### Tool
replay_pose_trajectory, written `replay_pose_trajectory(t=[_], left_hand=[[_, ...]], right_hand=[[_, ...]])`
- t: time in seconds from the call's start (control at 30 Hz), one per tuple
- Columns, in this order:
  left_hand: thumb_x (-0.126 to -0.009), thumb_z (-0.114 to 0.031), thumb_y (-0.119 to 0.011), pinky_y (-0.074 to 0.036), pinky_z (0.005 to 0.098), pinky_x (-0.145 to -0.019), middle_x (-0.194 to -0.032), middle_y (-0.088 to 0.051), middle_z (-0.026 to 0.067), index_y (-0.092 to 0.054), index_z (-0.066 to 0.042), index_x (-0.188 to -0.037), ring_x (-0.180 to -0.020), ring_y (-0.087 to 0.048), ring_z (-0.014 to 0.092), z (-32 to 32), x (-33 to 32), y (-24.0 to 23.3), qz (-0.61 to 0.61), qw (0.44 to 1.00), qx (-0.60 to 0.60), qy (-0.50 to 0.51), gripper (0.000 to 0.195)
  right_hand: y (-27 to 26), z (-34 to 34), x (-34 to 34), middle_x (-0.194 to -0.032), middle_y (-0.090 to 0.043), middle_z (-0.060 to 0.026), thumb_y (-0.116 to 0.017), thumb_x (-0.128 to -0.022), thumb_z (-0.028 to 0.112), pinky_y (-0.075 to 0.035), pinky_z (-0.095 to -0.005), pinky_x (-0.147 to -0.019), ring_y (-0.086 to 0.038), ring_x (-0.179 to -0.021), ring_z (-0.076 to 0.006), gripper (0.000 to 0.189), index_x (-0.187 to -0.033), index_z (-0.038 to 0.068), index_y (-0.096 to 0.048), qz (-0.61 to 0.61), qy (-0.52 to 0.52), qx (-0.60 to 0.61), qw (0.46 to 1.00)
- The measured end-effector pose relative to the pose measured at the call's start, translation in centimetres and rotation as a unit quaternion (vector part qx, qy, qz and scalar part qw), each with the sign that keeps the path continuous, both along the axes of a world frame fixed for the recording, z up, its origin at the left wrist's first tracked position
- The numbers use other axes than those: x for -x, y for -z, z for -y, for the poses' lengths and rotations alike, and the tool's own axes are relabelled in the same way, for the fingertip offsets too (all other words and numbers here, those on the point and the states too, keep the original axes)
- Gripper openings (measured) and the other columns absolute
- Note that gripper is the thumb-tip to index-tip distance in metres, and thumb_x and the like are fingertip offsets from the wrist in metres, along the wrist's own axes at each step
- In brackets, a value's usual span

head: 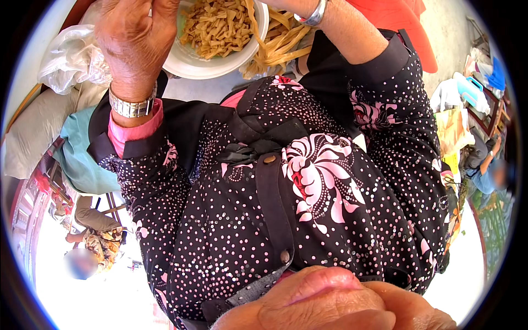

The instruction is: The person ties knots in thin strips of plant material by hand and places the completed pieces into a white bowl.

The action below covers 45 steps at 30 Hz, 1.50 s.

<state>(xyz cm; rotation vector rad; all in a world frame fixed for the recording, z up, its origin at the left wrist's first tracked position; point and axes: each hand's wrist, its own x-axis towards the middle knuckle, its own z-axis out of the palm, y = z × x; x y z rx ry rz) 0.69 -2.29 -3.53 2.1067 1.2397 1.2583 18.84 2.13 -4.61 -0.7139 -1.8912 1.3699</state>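
Observation:
My left hand (134, 43), with a metal-banded watch at its wrist, is raised at the upper left beside a white basin (198, 73). Its fingertips are cut off by the top edge, so what they hold is hidden. Only the heel of my right hand (291, 5) shows at the top, above a silver bangle; its fingers are out of view. Many short, folded or knotted tan pieces (218, 31) fill the basin. Long flat tan strips (284, 47) of the same colour hang over its right rim and lie in a tangle beside it, below my right wrist.
A crumpled clear plastic bag (70, 57) and a teal cloth (84, 152) lie at the left. Something red (396, 29) stands at the upper right. Two other people sit farther off, at the lower left and far right. A light-blue plastic container (469, 91) is at the right.

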Motion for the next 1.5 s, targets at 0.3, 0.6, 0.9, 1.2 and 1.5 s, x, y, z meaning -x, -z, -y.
replay_pose_trajectory(t=[0.3, 0.6, 0.9, 1.2, 1.5], left_hand=[[-0.095, -0.013, -0.059, -0.037, 0.0143, -0.056, -0.078, -0.061, 0.0003, -0.063, 0.000, -0.104, -0.064, -0.051, 0.003, 0.3, 0.1, 0.4, 0.385, 0.852, 0.345, 0.076, 0.016], [-0.096, -0.016, -0.052, -0.046, 0.0198, -0.064, -0.089, -0.064, 0.0050, -0.056, 0.002, -0.118, -0.074, -0.058, 0.009, 0.3, -3.5, -3.7, 0.501, 0.727, 0.463, -0.078, 0.029], [-0.088, -0.003, -0.044, -0.044, 0.0279, -0.094, -0.123, -0.057, 0.0127, -0.048, 0.003, -0.133, -0.108, -0.056, 0.014, 0.7, 0.2, -0.4, 0.322, 0.866, 0.363, 0.118, 0.046], [-0.089, -0.007, -0.049, -0.042, 0.0322, -0.101, -0.131, -0.054, 0.0090, -0.048, 0.000, -0.135, -0.114, -0.054, 0.016, 0.7, 0.9, 0.0, 0.331, 0.863, 0.358, 0.134, 0.046], [-0.098, -0.035, -0.051, -0.046, 0.0303, -0.095, -0.125, -0.056, 0.0093, -0.050, -0.003, -0.135, -0.111, -0.056, 0.017, 0.5, -0.9, -0.2, 0.211, 0.945, 0.239, 0.074, 0.049]], right_hand=[[-0.8, 1.2, -0.6, -0.076, -0.055, 0.0001, -0.053, -0.097, 0.038, -0.043, -0.0230, -0.058, -0.050, -0.065, -0.0074, 0.038, -0.089, 0.001, -0.057, -0.029, -0.001, 0.102, 0.994], [-0.5, 0.7, -0.5, -0.075, -0.057, 0.0007, -0.041, -0.103, 0.031, -0.038, -0.0186, -0.050, -0.047, -0.056, -0.0040, 0.038, -0.115, 0.000, -0.060, -0.029, -0.015, 0.140, 0.990], [2.2, 0.2, 0.0, -0.072, -0.057, 0.0004, -0.041, -0.101, 0.041, -0.034, -0.0200, -0.045, -0.042, -0.050, -0.0049, 0.045, -0.098, 0.002, -0.061, -0.051, -0.012, 0.129, 0.990], [1.4, 0.8, 0.2, -0.075, -0.059, -0.0005, -0.045, -0.101, 0.039, -0.033, -0.0185, -0.044, -0.040, -0.051, -0.0039, 0.042, -0.099, 0.000, -0.061, -0.110, -0.016, 0.216, 0.970], [2.9, 0.9, 1.0, -0.070, -0.055, 0.0005, -0.047, -0.100, 0.038, -0.035, -0.0192, -0.043, -0.043, -0.048, -0.0040, 0.039, -0.100, 0.001, -0.061, -0.103, 0.024, 0.193, 0.976]])
